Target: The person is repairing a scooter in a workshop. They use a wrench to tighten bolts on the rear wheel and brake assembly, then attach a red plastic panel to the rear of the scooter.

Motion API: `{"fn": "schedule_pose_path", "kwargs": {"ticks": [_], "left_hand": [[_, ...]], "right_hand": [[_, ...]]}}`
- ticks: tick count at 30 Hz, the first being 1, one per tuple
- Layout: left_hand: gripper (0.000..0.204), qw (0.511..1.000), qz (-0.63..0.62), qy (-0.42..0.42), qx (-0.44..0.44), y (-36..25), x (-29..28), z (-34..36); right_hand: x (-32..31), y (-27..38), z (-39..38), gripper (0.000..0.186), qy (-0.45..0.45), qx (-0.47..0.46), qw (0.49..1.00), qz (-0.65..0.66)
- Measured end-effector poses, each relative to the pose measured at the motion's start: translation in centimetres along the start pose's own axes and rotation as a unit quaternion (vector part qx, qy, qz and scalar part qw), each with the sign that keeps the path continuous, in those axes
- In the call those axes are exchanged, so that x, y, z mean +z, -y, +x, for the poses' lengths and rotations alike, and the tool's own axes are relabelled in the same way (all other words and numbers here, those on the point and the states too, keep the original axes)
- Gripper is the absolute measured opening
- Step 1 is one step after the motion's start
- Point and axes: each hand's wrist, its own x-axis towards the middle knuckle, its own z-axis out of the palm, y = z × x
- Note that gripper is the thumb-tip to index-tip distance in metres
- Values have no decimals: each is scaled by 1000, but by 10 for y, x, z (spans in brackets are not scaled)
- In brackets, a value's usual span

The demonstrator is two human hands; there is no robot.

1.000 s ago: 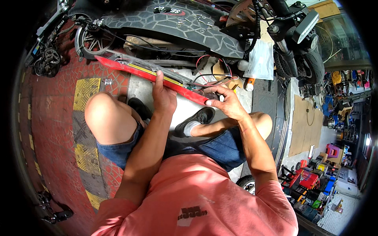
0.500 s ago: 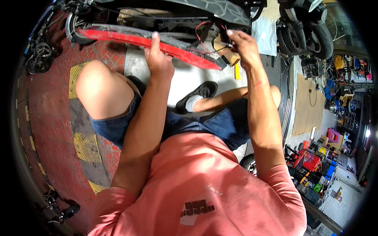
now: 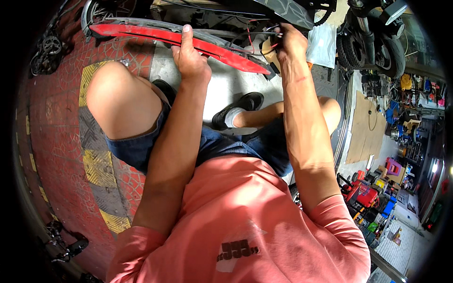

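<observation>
A long, narrow red vehicle trim panel [image 3: 137, 32] with a grey-black inner side spans the upper left, tilted down toward its right tip. My left hand [image 3: 192, 59] grips it near the middle, thumb across the red face, other fingers mostly behind. To its right, my right hand [image 3: 293, 43] is closed around thin dark wires [image 3: 255, 33], the fingertips partly hidden by the hand. A thin red wire [image 3: 252, 45] hangs beside them, behind the panel's right end. Above lies a dark patterned vehicle body panel [image 3: 283, 12].
A pale plastic bag [image 3: 322, 45] lies right of my right hand, near a motorcycle's front tyre [image 3: 389, 54]. Below are my bent knees and a black shoe [image 3: 238, 109] on light floor. Flat cardboard [image 3: 365, 127] and cluttered tools [image 3: 368, 195] stand at right.
My right hand has turned inward, fingers now curled around the dark wires. The left hand still holds the red panel, which sits slightly higher in view.
</observation>
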Motion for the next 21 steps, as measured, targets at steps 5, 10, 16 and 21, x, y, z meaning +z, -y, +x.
{"fn": "schedule_pose_path", "kwargs": {"ticks": [5,10,16,21], "left_hand": [[41,1000,7,-4,-15,2,1,-3],[39,1000,-2,-11,-7,3,7,-4],[44,999,-20,11,-33,2,-5,5],[38,1000,7,10,-4,2,1,2]], "right_hand": [[1,-7,13,4,-41,-3,998,39],[-20,8,-11,39,74,157,985,-10],[-26,11,-28,41,164,243,953,76],[-40,0,-5,31,104,158,982,5]]}}
